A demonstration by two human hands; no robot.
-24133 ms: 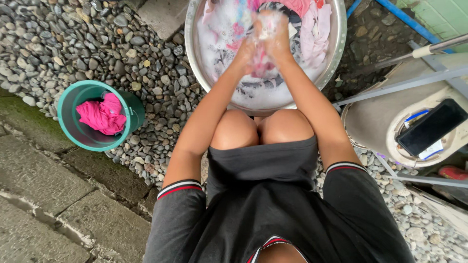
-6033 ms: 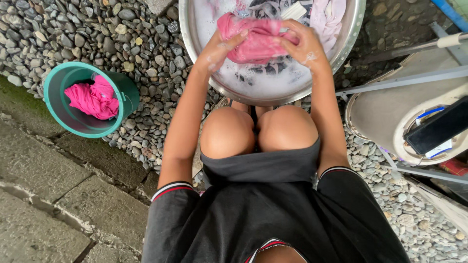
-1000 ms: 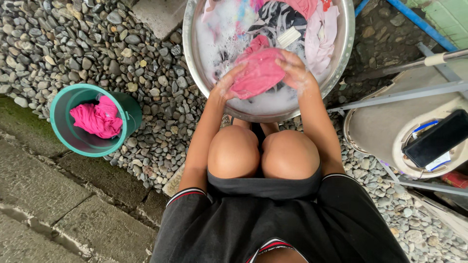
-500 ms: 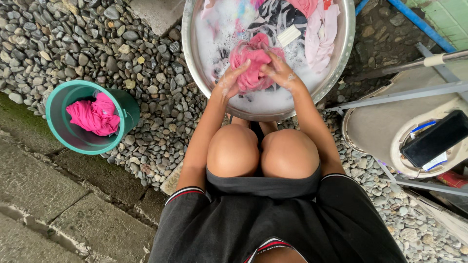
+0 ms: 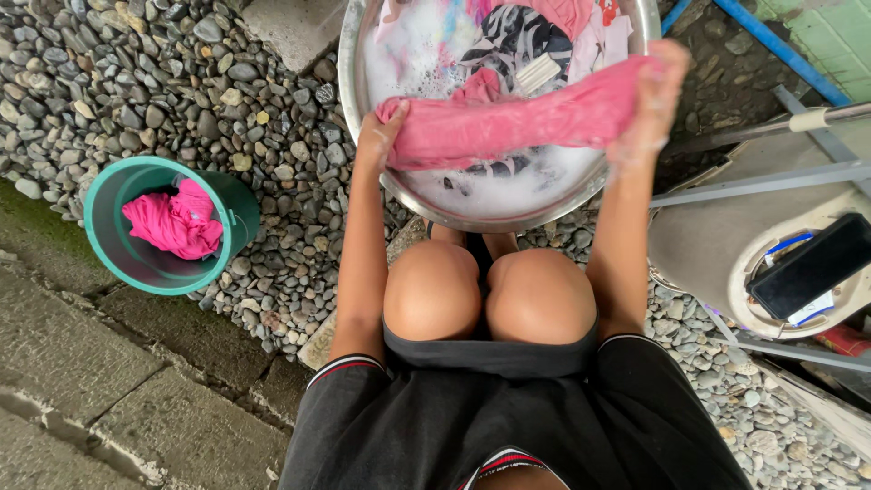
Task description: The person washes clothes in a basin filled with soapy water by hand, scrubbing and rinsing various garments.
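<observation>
We've got the wet pink cloth [image 5: 517, 122] stretched over the sudsy metal basin [image 5: 358, 73], left hand [image 5: 379, 136] and right hand [image 5: 655, 95] fingers both clamped on its ends.

The far rim of the round steel wash basin [image 5: 363, 136] ran off the top edge. Suds and the stretched pink cloth [image 5: 508, 127] hid the clothes beneath. My left fingers [image 5: 386, 122] were buried in its folds.
</observation>
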